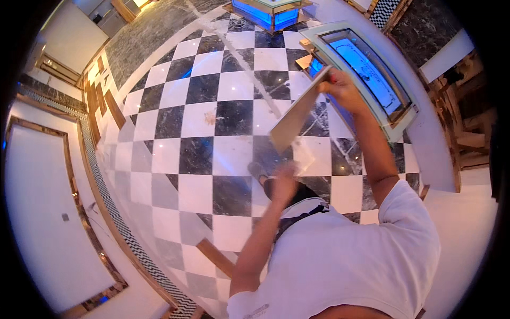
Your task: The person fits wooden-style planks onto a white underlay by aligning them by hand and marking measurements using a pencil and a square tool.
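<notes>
My right hand (342, 91) is raised at the right of the middle, its fingers closed around one end of a thin, flat, light-brown board (295, 118). The board slants down and to the left from that hand, above the checkered floor. A small red spot shows by the fingers; what it belongs to I cannot make out. My left hand (285, 182) is in front of my waist, below the board's lower end and apart from it. Motion blurs its fingers, so whether it holds anything is unclear.
Black and white tiles (234, 117) cover the floor. At the right stands a glass-topped case (406, 114) with a blue-lit panel; another blue-lit case (265, 16) is at the far end. Wooden strips (114, 108) lie at the left, and a wooden piece (215, 256) is beside my left arm.
</notes>
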Tool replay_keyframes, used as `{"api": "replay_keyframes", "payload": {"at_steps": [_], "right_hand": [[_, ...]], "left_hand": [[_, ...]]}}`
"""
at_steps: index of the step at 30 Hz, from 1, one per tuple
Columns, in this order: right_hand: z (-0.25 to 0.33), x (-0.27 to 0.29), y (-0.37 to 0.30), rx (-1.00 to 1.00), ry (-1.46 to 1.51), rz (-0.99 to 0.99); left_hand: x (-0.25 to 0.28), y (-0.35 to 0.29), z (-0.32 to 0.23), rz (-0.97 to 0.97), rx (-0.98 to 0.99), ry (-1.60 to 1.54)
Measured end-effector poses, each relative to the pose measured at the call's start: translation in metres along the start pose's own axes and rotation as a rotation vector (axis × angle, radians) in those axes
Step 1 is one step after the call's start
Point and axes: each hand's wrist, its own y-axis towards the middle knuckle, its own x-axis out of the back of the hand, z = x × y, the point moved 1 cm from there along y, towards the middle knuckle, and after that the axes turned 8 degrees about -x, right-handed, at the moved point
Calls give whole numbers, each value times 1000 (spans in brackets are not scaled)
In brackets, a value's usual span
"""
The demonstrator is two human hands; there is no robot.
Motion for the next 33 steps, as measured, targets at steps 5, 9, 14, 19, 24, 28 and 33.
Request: {"api": "replay_keyframes", "payload": {"at_steps": [5,9,14,19,24,28,33], "right_hand": [[-28,11,94,9,24,-259],[-31,-23,170,-98,24,-264],[-50,-47,258,-186,-122,-200],[-53,-76,356,-204,-6,-107],[-57,-111,449,-201,-43,-156],[-39,-143,539,-149,38,-105],[2,-184,649,-37,107,-60]], "left_hand": [[119,88,-86,465,-109,-35],[278,179,-109,-289,-197,-59],[381,299,-114,4,-392,134],[439,388,-91,422,-280,154],[514,459,-45,528,-447,222],[567,508,-13,577,-686,153],[651,566,-3,602,-862,46]]}}
